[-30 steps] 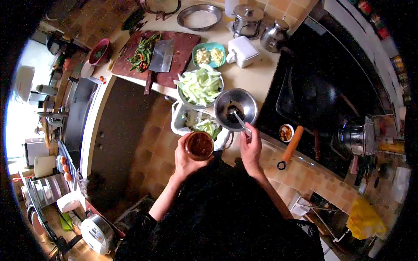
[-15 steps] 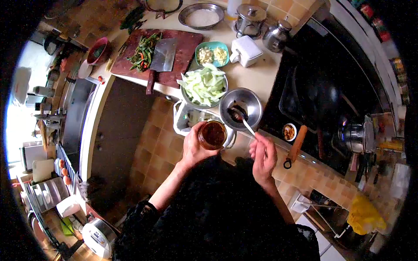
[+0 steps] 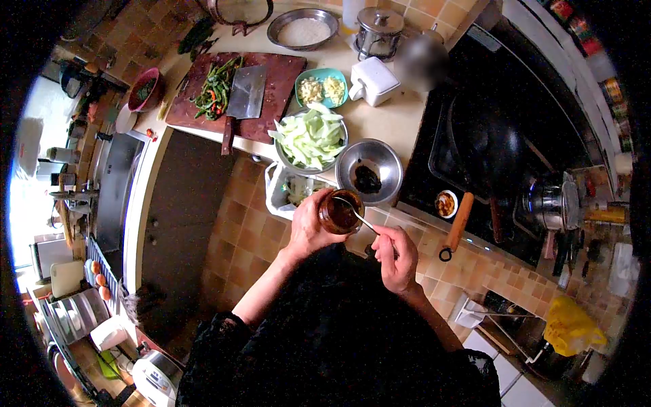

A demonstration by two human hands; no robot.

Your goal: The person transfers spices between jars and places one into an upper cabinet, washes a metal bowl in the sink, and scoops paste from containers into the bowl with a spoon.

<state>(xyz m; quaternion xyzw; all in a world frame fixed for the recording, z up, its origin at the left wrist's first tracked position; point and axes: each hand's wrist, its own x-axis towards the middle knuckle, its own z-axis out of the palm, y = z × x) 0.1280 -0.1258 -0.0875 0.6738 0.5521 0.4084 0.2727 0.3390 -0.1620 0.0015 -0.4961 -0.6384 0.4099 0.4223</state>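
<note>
My left hand (image 3: 310, 227) is wrapped round a glass jar (image 3: 337, 216) of dark reddish-brown contents, held over the floor in front of the counter. The fingers of my right hand (image 3: 397, 258) pinch the handle of a metal spoon (image 3: 366, 224), whose head is inside the jar. Just beyond the jar stands a steel bowl (image 3: 386, 159) with dark sauce at its bottom. Beside it, a bowl of pale green sliced vegetable (image 3: 310, 138) sits at the counter edge. A turquoise dish (image 3: 323, 76) holds two heaps of chopped pale bits.
A cleaver (image 3: 247, 95) and cut green and red peppers (image 3: 218, 88) lie on a wooden board (image 3: 281, 72). A white container (image 3: 373, 81) stands behind the bowls. On the right, a black wok (image 3: 491, 146) and a small sauce dish (image 3: 446, 203) rest on the stove. A white bag (image 3: 277, 193) hangs below the counter.
My right hand has moved left and down, bringing the spoon out of the steel bowl and into the jar. The jar in my left hand now tilts slightly differently.
</note>
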